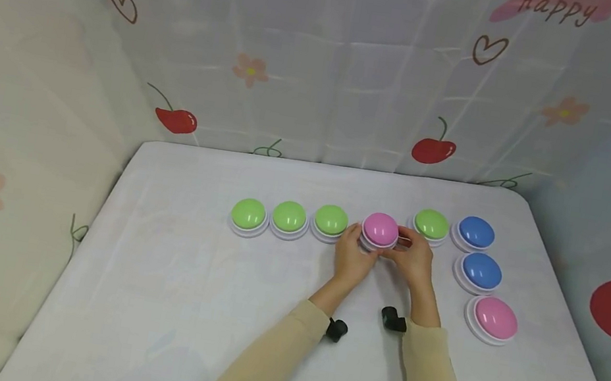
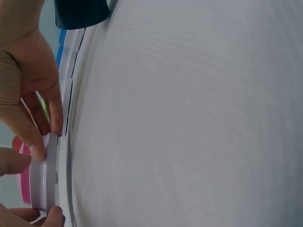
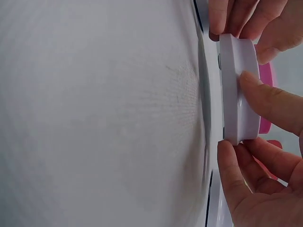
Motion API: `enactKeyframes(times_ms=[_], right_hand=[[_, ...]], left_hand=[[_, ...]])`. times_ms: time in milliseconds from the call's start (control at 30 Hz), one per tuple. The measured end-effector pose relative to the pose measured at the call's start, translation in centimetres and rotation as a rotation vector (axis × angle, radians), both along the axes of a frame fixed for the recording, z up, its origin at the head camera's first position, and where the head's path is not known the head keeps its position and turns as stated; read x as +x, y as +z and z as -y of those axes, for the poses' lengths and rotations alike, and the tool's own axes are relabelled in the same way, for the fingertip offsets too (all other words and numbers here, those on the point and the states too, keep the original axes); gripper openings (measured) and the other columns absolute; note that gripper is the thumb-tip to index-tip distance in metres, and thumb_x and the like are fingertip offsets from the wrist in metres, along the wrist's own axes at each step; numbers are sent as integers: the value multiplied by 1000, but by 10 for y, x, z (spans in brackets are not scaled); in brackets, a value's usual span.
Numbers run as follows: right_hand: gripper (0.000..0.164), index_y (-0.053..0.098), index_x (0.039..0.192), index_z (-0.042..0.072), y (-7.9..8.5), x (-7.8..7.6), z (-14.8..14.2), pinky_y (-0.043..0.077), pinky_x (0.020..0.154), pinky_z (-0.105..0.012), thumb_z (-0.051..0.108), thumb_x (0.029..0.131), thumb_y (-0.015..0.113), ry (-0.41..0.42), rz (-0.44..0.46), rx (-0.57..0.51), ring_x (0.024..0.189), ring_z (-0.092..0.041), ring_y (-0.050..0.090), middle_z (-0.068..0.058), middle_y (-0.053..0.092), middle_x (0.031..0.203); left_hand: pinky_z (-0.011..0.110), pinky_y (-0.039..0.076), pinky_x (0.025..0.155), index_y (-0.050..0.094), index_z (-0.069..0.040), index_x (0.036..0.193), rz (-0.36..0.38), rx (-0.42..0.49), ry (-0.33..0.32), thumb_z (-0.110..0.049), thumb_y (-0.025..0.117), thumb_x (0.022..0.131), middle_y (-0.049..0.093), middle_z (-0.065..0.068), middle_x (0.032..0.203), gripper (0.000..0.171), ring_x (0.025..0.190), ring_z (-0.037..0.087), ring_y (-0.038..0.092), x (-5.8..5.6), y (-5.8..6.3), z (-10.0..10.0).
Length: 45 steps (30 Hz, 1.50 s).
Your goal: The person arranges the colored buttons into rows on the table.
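Observation:
A round push button with a pink dome [image 1: 380, 229] and a white base is held between both hands at the back of the table. My left hand [image 1: 354, 256] grips the base from the left, and my right hand [image 1: 415, 258] grips it from the right. In the right wrist view the right thumb lies against the side of the white base [image 3: 232, 90], with the other fingers at its lower edge. A narrow gap shows under the base in that view. A green button [image 1: 331, 220] sits close by the left hand, another green button [image 1: 432, 224] just behind the right.
Two more green buttons [image 1: 248, 214] continue the row to the left. Two blue buttons [image 1: 481, 270] and a second pink button [image 1: 496, 317] stand on the right of the white table [image 1: 173, 303]. A printed curtain [image 1: 333, 55] hangs behind; black wrist cameras [image 1: 394, 319] jut inward.

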State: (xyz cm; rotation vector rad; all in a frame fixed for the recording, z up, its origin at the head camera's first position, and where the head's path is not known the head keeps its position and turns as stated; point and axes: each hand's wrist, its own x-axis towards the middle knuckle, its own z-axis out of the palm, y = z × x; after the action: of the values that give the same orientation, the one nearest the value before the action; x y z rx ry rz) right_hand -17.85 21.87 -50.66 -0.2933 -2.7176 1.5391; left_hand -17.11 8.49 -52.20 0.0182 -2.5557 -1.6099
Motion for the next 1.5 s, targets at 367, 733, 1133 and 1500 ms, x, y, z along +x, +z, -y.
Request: enactKeyframes(times_ms=[367, 733, 1133, 1500], right_hand=[[70, 50, 135, -9, -6, -6, 1, 54, 94, -45, -5, 71, 79, 19, -6, 1, 113, -43, 62, -33, 58, 128], [69, 50, 135, -9, -8, -10, 2, 52, 98, -46, -5, 72, 77, 38, 27, 45, 117, -42, 60, -32, 59, 127], [72, 49, 136, -9, -10, -11, 0, 52, 98, -46, -3, 71, 79, 53, 26, 10, 118, -42, 59, -31, 57, 130], [73, 49, 136, -10, -11, -14, 1, 50, 100, -49, 1, 72, 82, 58, 6, 22, 119, -43, 59, -33, 57, 130]], left_hand=[[45, 35, 115, 53, 8, 134, 46, -58, -20, -14, 79, 78, 52, 23, 141, 65, 133, 37, 47, 1, -1, 1], [45, 34, 115, 51, 6, 137, 68, -84, -18, -17, 78, 79, 51, 21, 142, 67, 134, 36, 45, 2, 0, 2], [44, 34, 115, 51, 9, 135, 39, -80, -1, -13, 72, 81, 51, 23, 141, 62, 132, 37, 45, 4, -1, 2], [43, 35, 116, 55, 9, 131, 41, 9, 42, -3, 69, 81, 54, 23, 138, 53, 133, 36, 48, 2, -4, 1]])
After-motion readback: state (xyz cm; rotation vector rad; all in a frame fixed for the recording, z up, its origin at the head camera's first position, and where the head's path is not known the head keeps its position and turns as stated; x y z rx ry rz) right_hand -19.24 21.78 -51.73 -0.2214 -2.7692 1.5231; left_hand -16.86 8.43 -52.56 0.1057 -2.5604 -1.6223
